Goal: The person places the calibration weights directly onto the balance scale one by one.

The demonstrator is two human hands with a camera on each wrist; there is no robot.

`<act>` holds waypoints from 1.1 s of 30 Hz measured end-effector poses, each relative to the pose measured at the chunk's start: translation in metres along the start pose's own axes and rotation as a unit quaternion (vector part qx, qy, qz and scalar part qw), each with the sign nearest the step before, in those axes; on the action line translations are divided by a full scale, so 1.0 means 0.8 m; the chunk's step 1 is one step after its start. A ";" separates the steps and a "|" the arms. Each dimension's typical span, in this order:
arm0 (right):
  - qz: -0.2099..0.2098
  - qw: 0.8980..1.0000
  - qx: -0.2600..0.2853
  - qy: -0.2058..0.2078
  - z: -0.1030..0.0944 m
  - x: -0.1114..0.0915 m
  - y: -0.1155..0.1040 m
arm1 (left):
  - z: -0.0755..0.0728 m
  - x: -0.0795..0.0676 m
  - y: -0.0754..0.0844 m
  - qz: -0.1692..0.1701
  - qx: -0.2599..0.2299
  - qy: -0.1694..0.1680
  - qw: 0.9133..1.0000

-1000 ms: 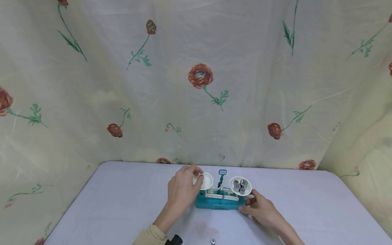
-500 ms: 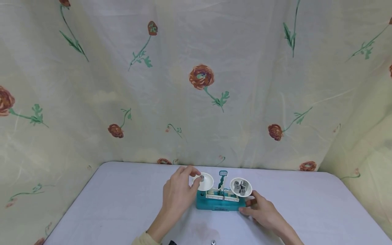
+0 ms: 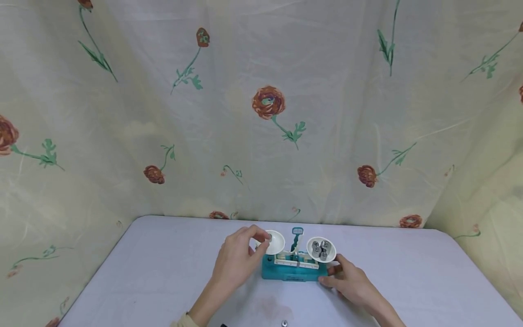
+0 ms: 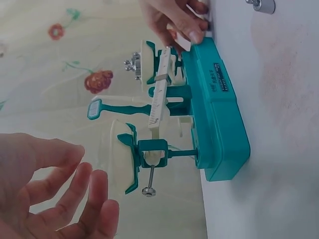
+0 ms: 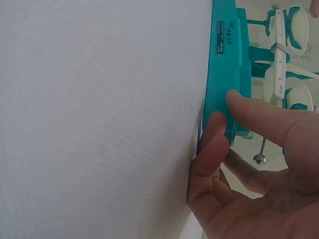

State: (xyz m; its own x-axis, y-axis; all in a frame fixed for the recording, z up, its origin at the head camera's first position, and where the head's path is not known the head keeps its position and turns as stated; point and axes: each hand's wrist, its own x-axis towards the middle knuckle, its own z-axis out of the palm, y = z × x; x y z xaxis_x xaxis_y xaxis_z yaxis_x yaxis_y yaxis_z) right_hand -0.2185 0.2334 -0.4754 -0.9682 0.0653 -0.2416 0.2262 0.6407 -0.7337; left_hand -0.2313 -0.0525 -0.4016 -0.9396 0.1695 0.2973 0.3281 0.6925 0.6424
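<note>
A teal balance scale (image 3: 294, 272) with two white pans stands near the table's far edge. My left hand (image 3: 237, 259) is raised beside the left pan (image 3: 277, 245), its thumb and fingers loosely bent. In the left wrist view, nothing shows between these fingers (image 4: 98, 186), and a gap parts them from the pan. A small metal weight (image 3: 270, 237) shows just past the index fingertip in the head view, partly hidden by it. My right hand (image 3: 351, 281) grips the right end of the base, thumb on its edge. Several metal weights (image 3: 320, 249) sit in the right pan (image 3: 333, 255).
Another small metal weight (image 3: 284, 323) stands on the white tablecloth (image 3: 163, 272) near the front. A flowered curtain (image 3: 318, 136) hangs behind the table. A screw with a metal knob (image 4: 149, 191) sticks out from the scale's left end.
My left hand has drawn slightly back and down at the left pan, its index fingertip now covering more of the small weight. My right hand and the scale have stayed in place.
</note>
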 end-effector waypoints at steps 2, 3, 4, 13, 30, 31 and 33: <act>0.000 1.000 -0.002 0.000 0.000 0.000 0.000 | -0.002 -0.001 0.000 0.002 -0.005 -0.008 1.000; -0.001 1.000 -0.003 -0.001 0.000 0.000 0.001 | -0.003 -0.001 0.000 0.002 -0.009 -0.013 1.000; -0.002 1.000 -0.006 -0.001 0.000 0.000 0.001 | -0.004 -0.002 0.000 0.001 -0.016 -0.019 1.000; 0.000 1.000 -0.002 0.002 0.001 0.000 0.001 | -0.010 -0.003 -0.004 0.013 -0.122 -0.106 0.987; 0.012 1.000 0.003 -0.002 0.001 0.003 0.000 | -0.003 -0.008 -0.031 0.085 -0.183 -0.297 0.933; 0.012 1.000 0.002 -0.002 0.001 0.003 0.000 | -0.002 -0.008 -0.033 0.088 -0.183 -0.304 0.931; 0.012 1.000 0.002 -0.002 0.001 0.003 0.000 | -0.001 -0.010 -0.037 0.094 -0.181 -0.319 0.926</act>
State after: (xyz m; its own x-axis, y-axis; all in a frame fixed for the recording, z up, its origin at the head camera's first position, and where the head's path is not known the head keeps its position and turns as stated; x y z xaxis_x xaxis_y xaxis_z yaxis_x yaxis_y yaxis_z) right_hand -0.2212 0.2330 -0.4762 -0.9619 0.0784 -0.2618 0.2504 0.6361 -0.7298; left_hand -0.2337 -0.0750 -0.4227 -0.6906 0.7227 0.0253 0.3951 0.3478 0.8502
